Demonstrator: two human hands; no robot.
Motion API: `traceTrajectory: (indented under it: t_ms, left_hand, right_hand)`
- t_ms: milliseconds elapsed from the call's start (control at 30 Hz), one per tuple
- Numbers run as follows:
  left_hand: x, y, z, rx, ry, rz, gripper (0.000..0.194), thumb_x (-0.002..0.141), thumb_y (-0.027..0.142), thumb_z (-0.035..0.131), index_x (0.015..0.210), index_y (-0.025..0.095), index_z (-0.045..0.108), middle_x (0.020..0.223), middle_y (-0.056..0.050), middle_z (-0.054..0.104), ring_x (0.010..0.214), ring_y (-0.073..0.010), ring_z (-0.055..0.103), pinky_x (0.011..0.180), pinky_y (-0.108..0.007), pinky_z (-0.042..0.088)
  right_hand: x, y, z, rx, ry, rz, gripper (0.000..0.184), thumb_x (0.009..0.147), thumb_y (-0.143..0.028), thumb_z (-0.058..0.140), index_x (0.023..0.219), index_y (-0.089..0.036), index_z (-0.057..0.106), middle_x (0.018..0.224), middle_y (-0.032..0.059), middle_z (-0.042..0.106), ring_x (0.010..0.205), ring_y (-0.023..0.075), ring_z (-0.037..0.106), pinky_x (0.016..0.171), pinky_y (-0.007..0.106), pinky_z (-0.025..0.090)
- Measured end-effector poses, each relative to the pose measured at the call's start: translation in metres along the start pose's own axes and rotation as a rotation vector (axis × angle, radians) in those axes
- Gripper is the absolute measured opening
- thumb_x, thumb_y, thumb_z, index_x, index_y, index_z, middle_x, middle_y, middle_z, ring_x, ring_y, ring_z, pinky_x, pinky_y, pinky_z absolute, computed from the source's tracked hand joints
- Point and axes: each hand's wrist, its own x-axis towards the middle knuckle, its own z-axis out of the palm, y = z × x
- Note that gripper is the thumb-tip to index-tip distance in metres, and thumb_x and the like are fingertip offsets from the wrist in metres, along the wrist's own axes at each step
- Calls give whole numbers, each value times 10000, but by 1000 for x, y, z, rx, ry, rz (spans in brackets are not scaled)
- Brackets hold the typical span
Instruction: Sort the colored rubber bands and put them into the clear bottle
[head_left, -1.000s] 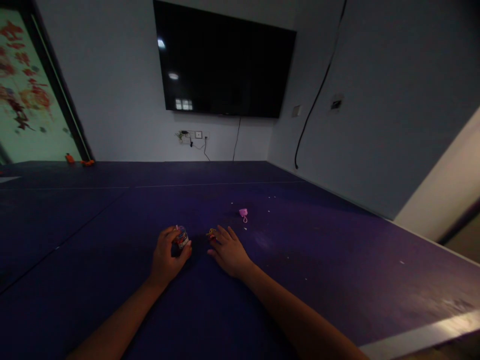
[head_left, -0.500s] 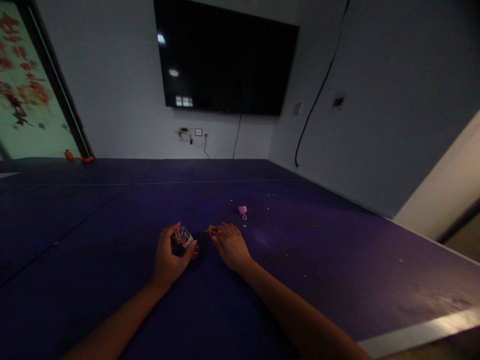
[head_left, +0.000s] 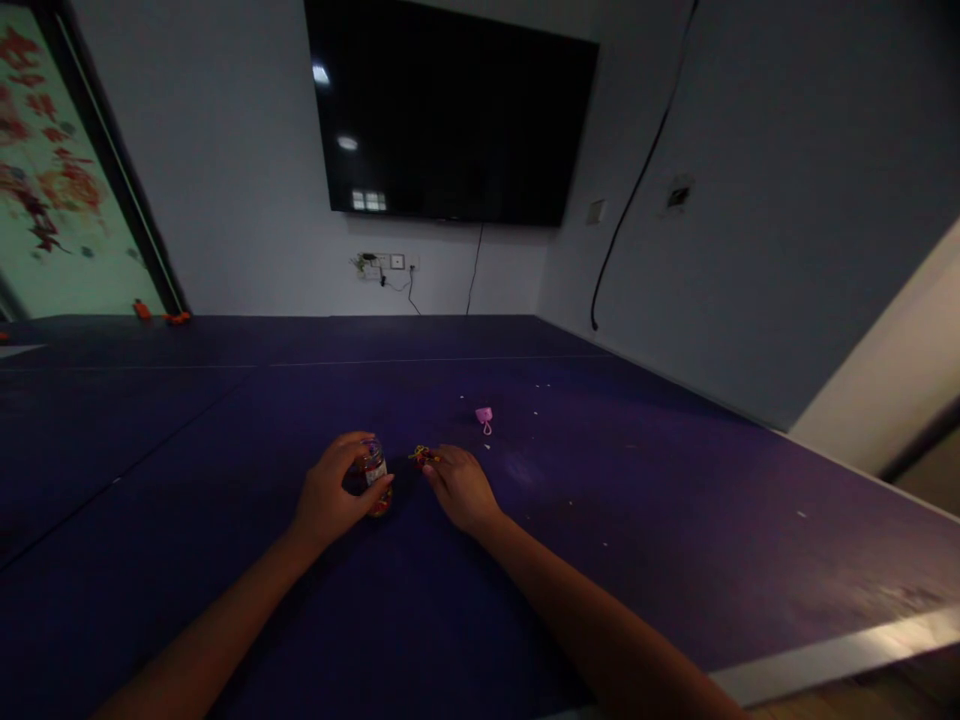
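My left hand [head_left: 328, 492] is closed around a small clear jar [head_left: 376, 474] with a pale label. Fingers lie on its far side near the mouth, the thumb on its near side. Colourful small pieces show low in the jar. Just to the right, my right hand [head_left: 463, 488] pinches a small bunch of thin red and yellow bands [head_left: 424, 456], apart from the jar. They look like elastic hair bands, though the dim light hides detail. Beyond my right hand lies a pink cap [head_left: 484, 413] with a loop.
The dark purple surface [head_left: 637, 470] carries several tiny white scraps. A large television [head_left: 457, 115] hangs on the back wall, above sockets [head_left: 390, 262] and cords. A black cable [head_left: 637, 180] runs down the right wall. Orange objects [head_left: 142, 309] sit at far left.
My left hand has turned the jar more upright, and its colourful contents now sit lower inside. My right hand stays in nearly the same place with the bands.
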Motion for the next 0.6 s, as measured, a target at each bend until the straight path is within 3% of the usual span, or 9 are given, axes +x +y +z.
traceTrajectory:
  t_ms: [133, 267, 367, 467, 533, 600]
  left_hand:
    - [16, 2, -12, 15, -218, 26, 192, 670, 353, 655, 708, 203, 540, 1072, -91, 621, 897, -213, 619, 728, -339, 511]
    - [34, 10, -26, 62, -458, -4, 256, 643, 351, 664, 522, 198, 497, 1112, -76, 627, 864, -207, 634, 679, -306, 493]
    - [46, 19, -36, 107, -658, -74, 258, 656, 320, 646, 493, 178, 506, 1172, -86, 606, 922, -210, 623, 702, -282, 471]
    - [56, 25, -41, 153, -785, -126, 237, 641, 302, 650, 488, 163, 534, 1227, -81, 574, 926, -204, 621, 716, -269, 448]
    - [59, 25, -41, 165, -839, -132, 237, 634, 310, 647, 477, 165, 545, 1168, -67, 613, 932, -206, 616, 709, -260, 436]
    - [62, 24, -40, 155, -900, -131, 214, 637, 330, 634, 500, 178, 573, 973, -43, 686, 916, -208, 616, 701, -252, 426]
  right_hand:
    - [1, 2, 1, 28, 23, 6, 358, 923, -320, 325, 995, -164, 640, 1055, 88, 619, 1018, 184, 522, 908, 337, 375]
    - [4, 5, 2, 52, 55, 25, 359, 923, -315, 322, 991, -160, 639, 1022, 83, 630, 991, 174, 533, 892, 320, 378]
    - [5, 7, 4, 67, 71, 33, 365, 924, -324, 322, 982, -163, 643, 1007, 87, 632, 986, 171, 538, 877, 313, 382]
    - [5, 7, 5, 77, 78, 33, 365, 924, -328, 322, 981, -162, 643, 987, 88, 637, 982, 172, 541, 867, 309, 386]
    - [5, 6, 6, 81, 77, 26, 365, 923, -327, 321, 980, -160, 640, 979, 87, 641, 977, 172, 543, 865, 307, 386]
    - [5, 6, 6, 82, 74, 21, 363, 923, -323, 320, 970, -161, 642, 977, 83, 643, 958, 170, 550, 862, 304, 388]
